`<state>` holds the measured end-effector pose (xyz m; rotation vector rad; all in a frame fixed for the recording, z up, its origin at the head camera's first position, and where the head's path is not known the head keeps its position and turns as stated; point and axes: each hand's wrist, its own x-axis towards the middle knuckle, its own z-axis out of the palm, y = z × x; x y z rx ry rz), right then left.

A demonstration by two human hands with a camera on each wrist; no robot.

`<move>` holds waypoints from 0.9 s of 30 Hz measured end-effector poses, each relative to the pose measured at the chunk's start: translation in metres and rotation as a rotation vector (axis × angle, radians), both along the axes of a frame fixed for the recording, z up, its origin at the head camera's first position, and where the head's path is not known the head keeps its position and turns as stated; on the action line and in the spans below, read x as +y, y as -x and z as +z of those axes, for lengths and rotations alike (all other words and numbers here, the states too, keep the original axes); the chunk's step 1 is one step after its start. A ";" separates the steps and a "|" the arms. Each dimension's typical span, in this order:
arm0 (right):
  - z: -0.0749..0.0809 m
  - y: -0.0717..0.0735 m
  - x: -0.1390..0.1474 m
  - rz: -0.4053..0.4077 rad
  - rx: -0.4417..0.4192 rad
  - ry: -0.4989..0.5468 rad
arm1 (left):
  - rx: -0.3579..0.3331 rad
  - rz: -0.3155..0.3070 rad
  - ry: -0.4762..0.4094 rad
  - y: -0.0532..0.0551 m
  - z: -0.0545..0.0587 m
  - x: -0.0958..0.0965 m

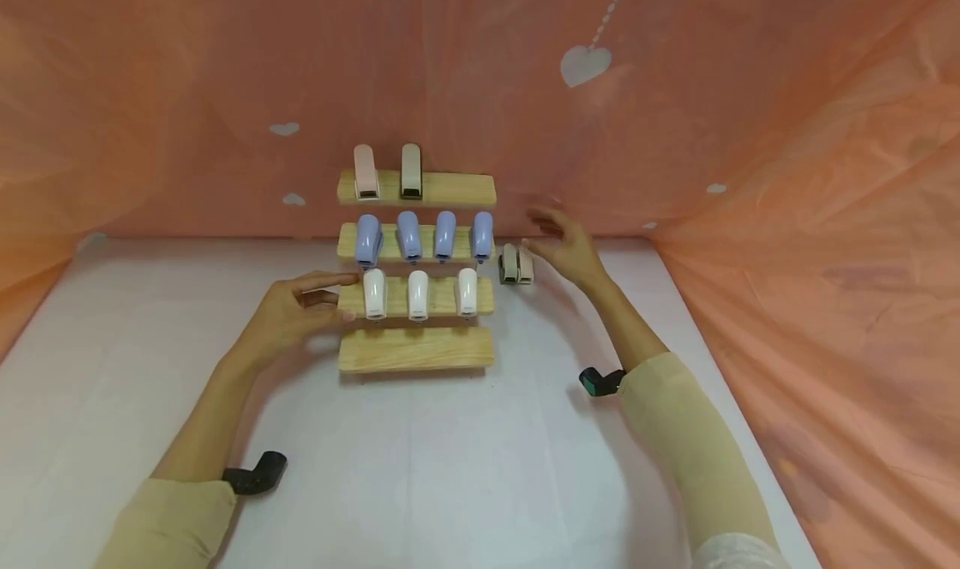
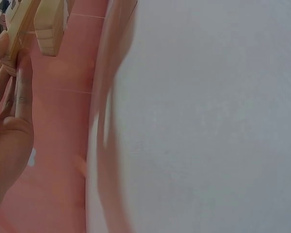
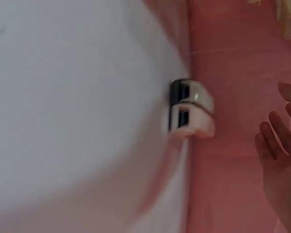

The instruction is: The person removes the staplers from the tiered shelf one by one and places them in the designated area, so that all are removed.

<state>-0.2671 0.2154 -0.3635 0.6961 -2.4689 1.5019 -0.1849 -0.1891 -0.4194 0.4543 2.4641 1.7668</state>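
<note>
A tiered wooden rack stands at the back of the table. My left hand [image 1: 288, 315] grips the left end of its third board [image 1: 442, 296], thumb on one side and fingers on the other, as the left wrist view shows. That board bears three white staplers [image 1: 417, 295]. Several blue-purple staplers [image 1: 445, 236] stand one tier higher. On the top board [image 1: 457, 188] are a pink stapler [image 1: 365, 171] and a grey-green stapler [image 1: 411, 171]. My right hand [image 1: 572, 252], fingers spread and holding nothing, hovers by a second grey-green stapler [image 1: 508, 264] and a second pink stapler [image 3: 191, 120], side by side on the table.
The lowest board [image 1: 416, 350] of the rack bears nothing. A white cloth [image 1: 450, 469] covers the table. Behind it and along the right hangs a pinkish-orange curtain [image 1: 465, 69] with white hearts. Black wrist devices [image 1: 258, 473] sit on both arms.
</note>
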 end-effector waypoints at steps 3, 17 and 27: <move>0.011 0.000 -0.007 0.015 0.034 -0.008 | 0.010 0.002 0.016 0.002 0.003 -0.001; 0.044 -0.005 -0.031 0.049 0.077 -0.010 | 0.033 0.004 0.031 0.001 -0.004 0.000; 0.066 -0.006 -0.051 0.117 0.139 0.027 | 0.034 0.013 0.051 0.002 -0.001 -0.001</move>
